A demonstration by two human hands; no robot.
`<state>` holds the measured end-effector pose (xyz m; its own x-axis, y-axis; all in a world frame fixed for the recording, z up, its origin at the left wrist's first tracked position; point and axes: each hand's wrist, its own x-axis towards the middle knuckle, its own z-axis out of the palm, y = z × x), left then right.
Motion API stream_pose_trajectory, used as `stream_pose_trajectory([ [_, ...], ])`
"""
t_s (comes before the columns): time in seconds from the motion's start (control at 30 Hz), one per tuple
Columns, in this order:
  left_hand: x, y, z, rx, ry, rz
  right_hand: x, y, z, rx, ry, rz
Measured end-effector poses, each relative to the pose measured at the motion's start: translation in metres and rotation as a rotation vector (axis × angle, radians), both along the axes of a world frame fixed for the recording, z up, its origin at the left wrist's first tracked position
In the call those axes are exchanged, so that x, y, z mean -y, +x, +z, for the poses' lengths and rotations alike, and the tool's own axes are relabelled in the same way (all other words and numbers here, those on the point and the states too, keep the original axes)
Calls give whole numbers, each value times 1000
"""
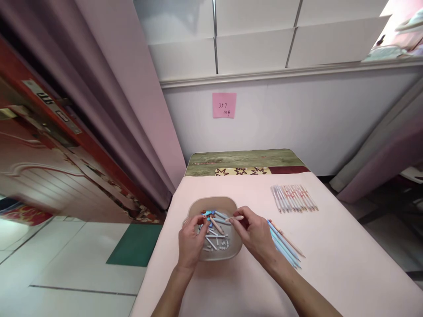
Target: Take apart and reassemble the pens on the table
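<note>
A beige plastic basin (213, 202) holds loose pen parts: light-blue and peach barrels (216, 225), thin white refills (211, 243) and small pale tips (224, 245). Over its left side, my left hand (192, 240) pinches a small coloured piece, perhaps a pen cap with a red and turquoise figure; the fingers partly hide it. My right hand (253, 226), above the right rim, pinches a slim cream pen part (236, 218) pointing toward the left hand. The two hands are apart. Several blue and peach pens (286, 244) lie beside my right wrist, partly covered by it.
A row of pens with pale, patterned barrels (294, 198) lies farther back on the right of the pink-covered table (254, 286). Behind the table is a white wall with a pink note (224, 105). A purple curtain (132, 88) and a wooden door (66, 176) stand left.
</note>
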<state>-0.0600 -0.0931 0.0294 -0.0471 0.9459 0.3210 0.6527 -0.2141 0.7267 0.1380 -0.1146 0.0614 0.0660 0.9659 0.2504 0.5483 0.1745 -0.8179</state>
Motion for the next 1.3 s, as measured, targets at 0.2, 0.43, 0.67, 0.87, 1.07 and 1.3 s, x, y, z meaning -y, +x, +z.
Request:
stream_pose_trajectory([
  [0.2,-4,-11,5,11,-54,99,-9,0,1,75,135,-92],
  [0.43,-29,-9,0,-519,-225,97,-50,-22,-39,513,52,56],
  [0.67,-22,-21,-4,-521,-82,76,-31,40,-49,501,109,-171],
  [0.87,-5,-31,-3,-250,-69,60,21,116,-64,744,-446,-347],
  [1.07,-3,-14,16,-38,-80,47,39,128,-77,794,-549,-295],
  [1.3,5,23,31,636,-392,-60,25,81,-28,-1,-352,-163],
])
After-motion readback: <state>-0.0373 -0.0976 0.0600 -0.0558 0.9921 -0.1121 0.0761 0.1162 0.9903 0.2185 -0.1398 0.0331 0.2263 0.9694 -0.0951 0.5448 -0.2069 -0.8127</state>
